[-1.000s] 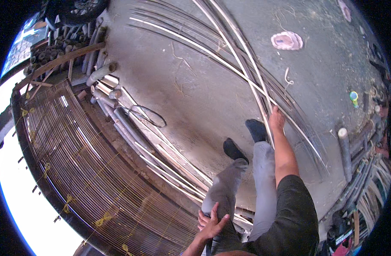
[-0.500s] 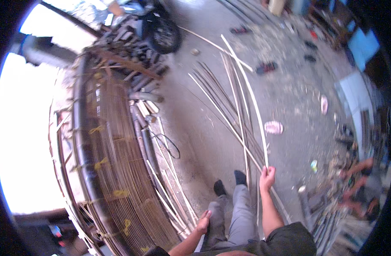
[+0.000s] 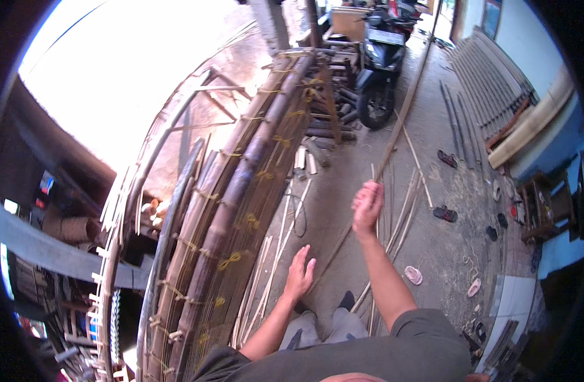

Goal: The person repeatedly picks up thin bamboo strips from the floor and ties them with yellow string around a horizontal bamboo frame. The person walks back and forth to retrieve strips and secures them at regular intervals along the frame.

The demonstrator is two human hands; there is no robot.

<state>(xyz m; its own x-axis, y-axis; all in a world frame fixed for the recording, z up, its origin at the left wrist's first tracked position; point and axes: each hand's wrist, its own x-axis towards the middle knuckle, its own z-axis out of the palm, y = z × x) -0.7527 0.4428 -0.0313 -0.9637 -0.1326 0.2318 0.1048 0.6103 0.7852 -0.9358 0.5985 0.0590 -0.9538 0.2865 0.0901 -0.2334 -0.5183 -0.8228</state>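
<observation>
My right hand is raised in front of me, its fingers closed round a long, narrow brown bamboo strip. The strip slants from the far doorway side past my hand, with its near part running down toward my feet. Lower and to the left, my left hand is open with its fingers stretched, close to the strip's near part but apart from it. On the floor beyond my right hand lie several loose strips.
To the left stands a long bamboo rack with thick poles and yellow ties. A motorcycle is parked ahead beside stacked bamboo pieces. Sandals, including a pink one, lie at right. A ribbed panel leans against the wall.
My view has swung up and left. My right hand has risen and now grips a brown strip where it held a pale one. My left hand has moved forward, fingers extended.
</observation>
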